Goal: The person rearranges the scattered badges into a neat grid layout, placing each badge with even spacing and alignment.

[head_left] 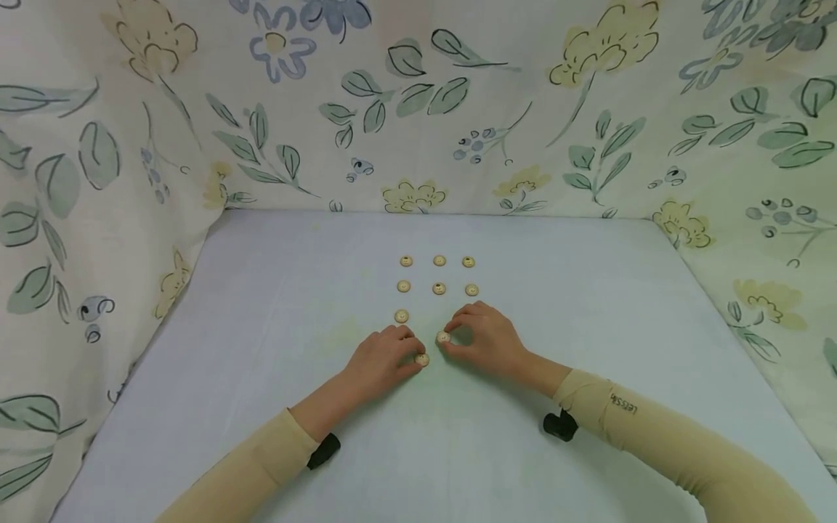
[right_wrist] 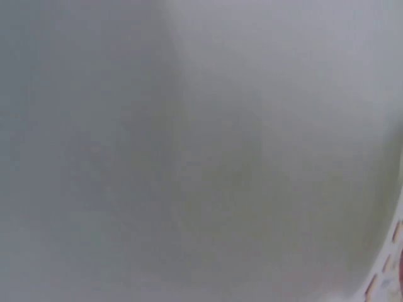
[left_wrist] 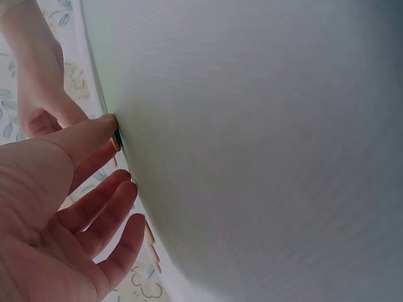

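Observation:
My left hand point(head_left: 384, 361) pinches a round wooden button point(head_left: 421, 359) between thumb and index finger, low over the white table. In the left wrist view the thin edge of that button point(left_wrist: 116, 141) shows at the fingertips, the other fingers loosely bent. Close by on the right, my right hand point(head_left: 487, 340) holds another button point(head_left: 443, 337) by its rim between thumb and forefinger. Beyond the hands lie two rows of three buttons, among them a middle one point(head_left: 439, 288). A single button point(head_left: 402, 316) lies in front of them on the left, just past the left fingers.
A white cloth covers the table point(head_left: 294, 290). Floral fabric point(head_left: 418, 109) hangs behind it and along both sides. Each wrist carries a small black camera, like the one under the right sleeve point(head_left: 559, 425). The right wrist view shows mostly blurred tabletop.

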The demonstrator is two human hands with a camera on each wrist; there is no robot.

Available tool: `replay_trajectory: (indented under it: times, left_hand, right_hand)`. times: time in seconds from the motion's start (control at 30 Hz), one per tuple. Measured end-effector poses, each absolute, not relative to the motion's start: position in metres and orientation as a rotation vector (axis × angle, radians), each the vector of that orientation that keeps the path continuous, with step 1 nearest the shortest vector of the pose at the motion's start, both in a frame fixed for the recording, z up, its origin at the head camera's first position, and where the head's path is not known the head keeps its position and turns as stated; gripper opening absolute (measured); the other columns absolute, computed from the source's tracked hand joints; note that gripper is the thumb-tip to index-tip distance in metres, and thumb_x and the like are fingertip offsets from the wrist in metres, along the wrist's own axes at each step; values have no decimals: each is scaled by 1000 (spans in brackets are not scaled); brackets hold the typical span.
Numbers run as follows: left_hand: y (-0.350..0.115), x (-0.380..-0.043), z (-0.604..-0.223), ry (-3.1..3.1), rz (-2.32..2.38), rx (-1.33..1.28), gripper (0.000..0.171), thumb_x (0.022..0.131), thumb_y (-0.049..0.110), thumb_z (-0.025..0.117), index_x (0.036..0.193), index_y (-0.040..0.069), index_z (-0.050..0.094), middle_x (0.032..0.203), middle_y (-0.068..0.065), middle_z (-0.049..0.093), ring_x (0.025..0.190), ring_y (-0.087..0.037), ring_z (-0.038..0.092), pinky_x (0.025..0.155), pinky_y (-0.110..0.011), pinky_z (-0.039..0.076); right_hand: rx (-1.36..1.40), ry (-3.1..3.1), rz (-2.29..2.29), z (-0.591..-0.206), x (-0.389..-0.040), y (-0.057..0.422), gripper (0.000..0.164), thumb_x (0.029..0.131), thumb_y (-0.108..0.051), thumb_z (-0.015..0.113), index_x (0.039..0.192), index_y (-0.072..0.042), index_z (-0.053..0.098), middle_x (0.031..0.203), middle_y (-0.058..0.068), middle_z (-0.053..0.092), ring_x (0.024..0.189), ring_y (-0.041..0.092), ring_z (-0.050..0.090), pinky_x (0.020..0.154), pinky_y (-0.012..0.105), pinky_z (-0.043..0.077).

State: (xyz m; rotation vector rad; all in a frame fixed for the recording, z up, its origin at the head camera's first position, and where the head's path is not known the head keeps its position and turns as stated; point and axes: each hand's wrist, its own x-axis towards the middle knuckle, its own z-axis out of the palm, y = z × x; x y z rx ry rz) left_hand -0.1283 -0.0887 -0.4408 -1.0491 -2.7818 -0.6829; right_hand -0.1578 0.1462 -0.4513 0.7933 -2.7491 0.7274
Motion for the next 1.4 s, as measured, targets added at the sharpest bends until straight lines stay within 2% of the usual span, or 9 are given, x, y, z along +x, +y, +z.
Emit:
replay_trajectory:
  times: [0.43, 0.7, 1.4]
  left_hand:
    - [-86, -128, -438, -2797, -695, -1057, 11, 85, 22, 77, 95, 18, 73, 95, 2, 61, 82, -18, 56, 64, -33, 44]
    - [-87, -124, -440, -2795, -684, -1052, 11, 84, 22, 77, 93, 18, 73, 95, 2, 62, 83, -18, 58, 65, -33, 45]
    - [-88, -124, -439, -2797, -702, -1026, 12, 83, 22, 78, 94, 18, 73, 95, 3, 62, 82, -18, 56, 65, -33, 44]
  right_hand:
    - [694, -2749, 707, -454, -189, 146, 19, 80, -34, 77, 87, -16, 76, 93, -3, 67, 93, 16, 58, 77, 35, 49]
    - [703, -2736, 679, -458, -188, 142, 20, 78, -37, 80, 82, -18, 75, 90, -3, 66, 89, 17, 59, 73, 36, 49]
    - [720, -2702, 514, -458, -187, 138, 29, 76, -44, 81, 83, -16, 75, 90, -3, 68, 90, 18, 58, 74, 38, 47]
